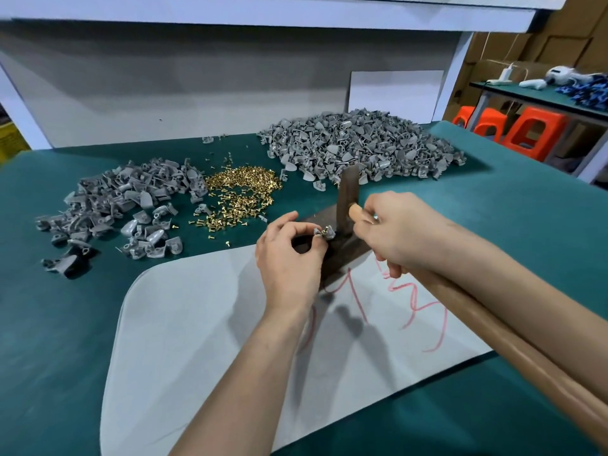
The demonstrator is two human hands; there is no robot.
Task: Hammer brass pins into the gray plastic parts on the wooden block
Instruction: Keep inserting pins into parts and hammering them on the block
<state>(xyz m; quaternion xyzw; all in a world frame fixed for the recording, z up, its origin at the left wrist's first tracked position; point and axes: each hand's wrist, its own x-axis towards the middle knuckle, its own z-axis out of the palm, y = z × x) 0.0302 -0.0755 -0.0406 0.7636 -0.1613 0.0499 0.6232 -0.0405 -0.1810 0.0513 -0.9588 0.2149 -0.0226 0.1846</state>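
Hammer (477, 311) gripped in right hand (394, 232); left fingers (284, 222) pinch gray part (324, 232).

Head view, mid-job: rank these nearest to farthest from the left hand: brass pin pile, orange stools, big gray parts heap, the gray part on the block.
1. Gray part, pinched in the left hand on the wooden block.
2. Brass pin pile, ahead and left.
3. Big gray parts heap, back right.
4. Orange stools, far right background.
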